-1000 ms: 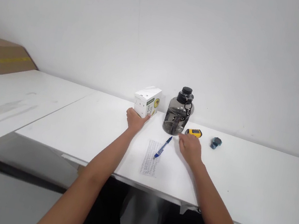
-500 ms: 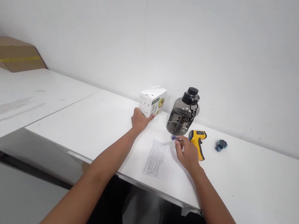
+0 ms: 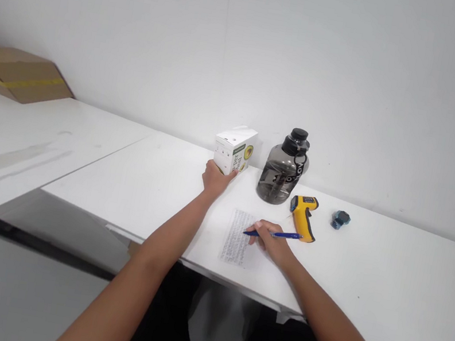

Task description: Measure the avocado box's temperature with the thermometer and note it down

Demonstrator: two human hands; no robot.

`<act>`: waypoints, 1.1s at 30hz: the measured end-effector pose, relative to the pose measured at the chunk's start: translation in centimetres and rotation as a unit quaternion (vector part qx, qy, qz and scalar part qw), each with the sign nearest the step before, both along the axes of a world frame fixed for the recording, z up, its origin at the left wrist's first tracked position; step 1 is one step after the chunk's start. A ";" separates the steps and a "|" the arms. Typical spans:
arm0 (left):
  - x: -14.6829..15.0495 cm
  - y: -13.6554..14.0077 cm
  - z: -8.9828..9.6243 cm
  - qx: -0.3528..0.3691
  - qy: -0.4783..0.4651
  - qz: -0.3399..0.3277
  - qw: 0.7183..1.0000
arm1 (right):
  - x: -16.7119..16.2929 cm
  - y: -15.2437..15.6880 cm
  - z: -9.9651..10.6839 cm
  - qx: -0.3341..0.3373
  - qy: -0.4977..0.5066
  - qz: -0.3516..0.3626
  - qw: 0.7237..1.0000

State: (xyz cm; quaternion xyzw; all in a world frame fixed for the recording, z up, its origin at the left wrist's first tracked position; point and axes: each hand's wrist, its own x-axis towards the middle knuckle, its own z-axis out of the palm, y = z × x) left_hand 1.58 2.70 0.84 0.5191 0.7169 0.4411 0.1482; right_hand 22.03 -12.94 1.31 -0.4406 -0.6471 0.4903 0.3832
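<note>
My left hand is wrapped around the lower near end of a white carton with avocado pictures, which stands near the wall. A blue pen is pinched in my right hand, its tip pointing left over a sheet covered in small writing. Whether the tip touches the paper I cannot tell. Behind the right hand stands a large grey see-through bottle with a black cap. A yellow infrared thermometer lies just beyond the right wrist.
A dark wristwatch lies on the white table to the right of the thermometer. At the far left sits a cardboard box with yellow tape. The wall runs along the table's back edge.
My right hand has come nearer from beside the bottle to the written sheet, and the pen now shows along its length, pointing left. The left hand stays on the carton.
</note>
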 end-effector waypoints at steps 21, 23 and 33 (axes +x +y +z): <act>0.2 -0.2 0.4 -0.010 -0.009 0.000 1.000 | -0.4 0.1 -1.1 0.045 -0.120 -0.022 0.992; 0.2 -0.2 0.4 -0.009 -0.010 0.000 1.000 | -0.4 0.1 -1.0 0.045 -0.115 -0.004 0.992; 0.2 -0.3 0.4 -0.011 -0.009 -0.001 1.000 | -0.3 0.1 -0.8 0.045 -0.116 -0.018 0.992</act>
